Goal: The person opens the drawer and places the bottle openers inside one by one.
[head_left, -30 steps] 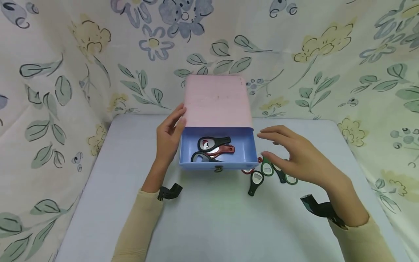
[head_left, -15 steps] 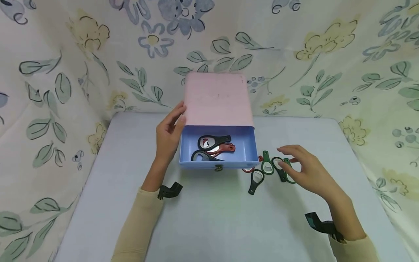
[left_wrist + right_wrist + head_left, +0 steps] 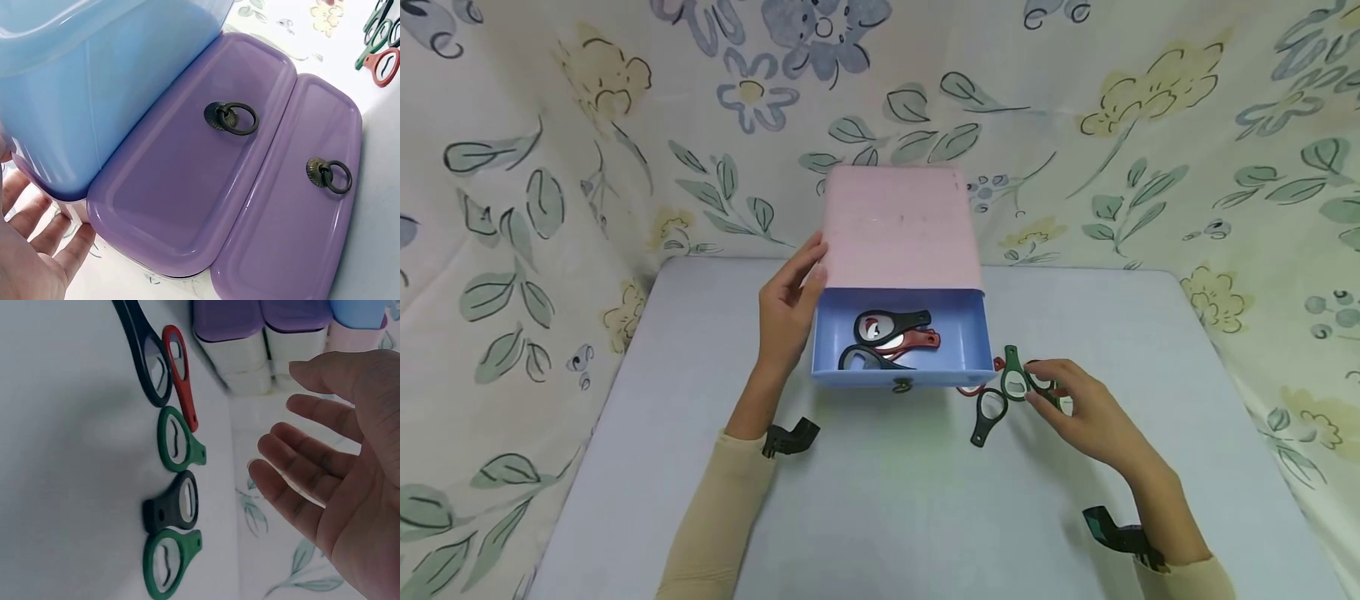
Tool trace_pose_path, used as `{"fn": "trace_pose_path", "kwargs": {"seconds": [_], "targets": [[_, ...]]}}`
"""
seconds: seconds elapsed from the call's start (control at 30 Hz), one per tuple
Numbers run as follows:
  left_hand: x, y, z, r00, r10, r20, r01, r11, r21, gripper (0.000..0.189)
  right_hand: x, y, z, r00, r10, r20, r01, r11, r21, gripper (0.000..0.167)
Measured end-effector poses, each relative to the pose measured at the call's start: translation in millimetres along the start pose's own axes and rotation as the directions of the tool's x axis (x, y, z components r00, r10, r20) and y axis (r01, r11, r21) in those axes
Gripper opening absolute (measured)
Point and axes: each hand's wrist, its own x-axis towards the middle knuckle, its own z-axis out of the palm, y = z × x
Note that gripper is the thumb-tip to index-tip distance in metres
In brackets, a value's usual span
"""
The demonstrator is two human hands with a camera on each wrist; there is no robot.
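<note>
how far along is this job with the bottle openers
Apparently done: black and red ring-headed bottle openers lie in the light-blue plastic drawer. In hand: the left hand rests against the pink-topped box; the right hand hovers, empty, by the loose openers. Likely left: those five on the white table, two green, two black, one red.

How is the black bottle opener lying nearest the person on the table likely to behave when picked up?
The black bottle opener will probably stay stiff, given its solid-looking handle. Lying flat on the table, it seems unlikely to roll. Its shiny insert might feel slippery.
</note>
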Motion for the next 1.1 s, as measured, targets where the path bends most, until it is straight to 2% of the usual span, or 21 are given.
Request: {"fn": "trace_pose_path", "kwargs": {"seconds": [0.27, 0.4, 0.47, 0.53, 0.63, 0.73, 0.83, 0.93, 1.0, 1.1], "targets": [[-0.1, -0.3, 0.8, 1.0, -0.002, -0.017, 0.002, 1.0, 0.009, 0.035, -4.1, -1, 13, 1.0, 0.004, 0.027, -0.005, 0.999, 0.034, 0.04], [-0.5, -0.3, -0.8, 1.0, 0.001, 0.013, -0.001, 1.0, 0.018, 0.036, -5.4, -2, 22, 0.999, 0.009, 0.041, -0.011, 0.999, 0.036, 0.041], [-1.1, -0.2, -4.4, 0.998, 0.001, 0.068, -0.004, 0.999, 0.04, 0.04, -5.8, -2, 26, 0.999, 0.007, 0.045, -0.009, 0.999, 0.034, 0.04], [-2.0, 1.5, -10.3, 0.989, -0.001, 0.149, -0.01, 0.998, 0.07, 0.045, -6.1, -2, 29, 0.999, -0.004, 0.044, 0.003, 0.999, 0.035, 0.038], [-3.4, 6.9, -19.9, 0.961, -0.013, 0.277, -0.021, 0.993, 0.119, 0.057, -6.1, -3, 31, 0.999, -0.016, 0.045, 0.015, 0.999, 0.042, 0.038], [-4.6, 11.7, -24.7, 0.94, -0.027, 0.341, -0.03, 0.987, 0.159, 0.072, -5.0, -8, 32, 0.999, -0.032, 0.041, 0.03, 0.998, 0.056, 0.037], [-5.6, 12.9, -24.5, 0.938, -0.035, 0.345, -0.027, 0.985, 0.173, 0.077, -3.9, -16, 32, 0.999, -0.042, 0.032, 0.04, 0.997, 0.066, 0.037], [-6.0, 11.6, -22.6, 0.943, -0.028, 0.331, -0.02, 0.99, 0.141, 0.065, -4.8, -27, 33, 0.999, -0.048, -0.001, 0.048, 0.996, 0.071, 0.037], [-5.8, 10.5, -20.5, 0.952, -0.025, 0.306, -0.015, 0.992, 0.128, 0.057, -6.7, -36, 34, 0.998, -0.051, -0.033, 0.054, 0.995, 0.085, 0.035], [-3.1, 8.3, -18.7, 0.971, -0.028, 0.237, -0.001, 0.993, 0.119, 0.048, -6.6, -53, 35, 0.991, -0.091, -0.094, 0.103, 0.985, 0.135, 0.029]]}}
